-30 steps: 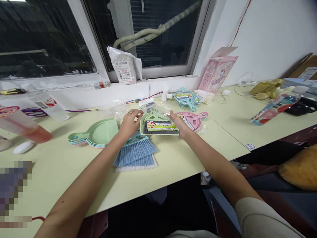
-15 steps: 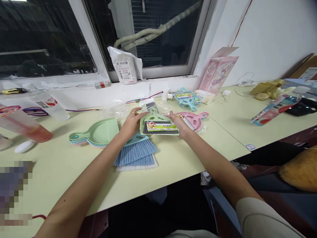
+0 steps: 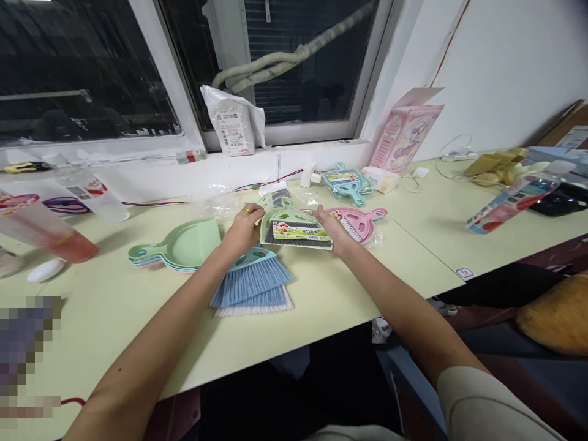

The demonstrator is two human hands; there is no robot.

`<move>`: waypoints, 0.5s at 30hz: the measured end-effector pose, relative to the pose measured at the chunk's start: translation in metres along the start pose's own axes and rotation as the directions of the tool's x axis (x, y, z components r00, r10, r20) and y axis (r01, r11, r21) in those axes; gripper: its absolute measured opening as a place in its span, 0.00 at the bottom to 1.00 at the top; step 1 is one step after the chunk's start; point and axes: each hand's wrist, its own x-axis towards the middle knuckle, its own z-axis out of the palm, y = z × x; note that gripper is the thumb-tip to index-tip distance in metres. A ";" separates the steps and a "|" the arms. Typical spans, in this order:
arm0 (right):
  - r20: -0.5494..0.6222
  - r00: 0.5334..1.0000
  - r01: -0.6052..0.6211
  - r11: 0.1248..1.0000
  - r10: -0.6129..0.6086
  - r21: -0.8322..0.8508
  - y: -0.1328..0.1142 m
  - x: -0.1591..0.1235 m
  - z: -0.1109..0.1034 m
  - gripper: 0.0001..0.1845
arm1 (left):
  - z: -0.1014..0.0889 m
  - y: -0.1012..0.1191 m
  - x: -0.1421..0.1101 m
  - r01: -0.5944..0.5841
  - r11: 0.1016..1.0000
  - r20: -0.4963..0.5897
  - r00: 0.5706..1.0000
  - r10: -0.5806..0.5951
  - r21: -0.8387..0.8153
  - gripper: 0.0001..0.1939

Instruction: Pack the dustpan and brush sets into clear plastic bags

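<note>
Between my hands is a light-green dustpan [image 3: 287, 211] with a dark-bristled brush [image 3: 298, 240] and a printed label in it, tilted toward me. My left hand [image 3: 245, 229] is closed at its left edge, fingertips partly hidden. My right hand [image 3: 334, 231] grips the right edge, thumb up along the side. Below my left hand lie blue-bristled brushes [image 3: 252, 280], with white bristles under them. To the left is a stack of dustpans [image 3: 190, 245], a green one on top. A pink dustpan set [image 3: 361, 222] lies behind my right hand.
A wrapped blue dustpan set [image 3: 348, 182] lies farther back near a pink box [image 3: 407, 138]. A drink cup [image 3: 50, 229] and clear bottle [image 3: 94, 193] stand at left. Another bottle [image 3: 509, 199] is at right. Clear plastic wrap [image 3: 214, 199] lies by the wall.
Hands and green dustpan stay nearly in place. My left fingers have drawn in slightly to the left, off the dustpan's top, and the label tilts a little differently.
</note>
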 end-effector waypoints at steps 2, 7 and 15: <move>-0.007 1.000 0.012 1.000 -0.012 0.001 -0.002 -0.003 0.001 0.32 | 0.000 -0.001 0.000 0.014 0.997 0.001 1.000 -0.014 -0.073 0.13; -0.041 0.999 0.015 1.000 -0.015 0.002 -0.005 -0.005 0.001 0.34 | -0.007 0.000 0.002 0.041 0.978 0.080 0.996 -0.025 -0.207 0.12; -0.072 0.997 0.001 1.000 -0.003 -0.026 -0.007 -0.004 -0.006 0.30 | -0.014 -0.004 0.007 0.009 0.993 0.144 0.990 0.008 -0.119 0.09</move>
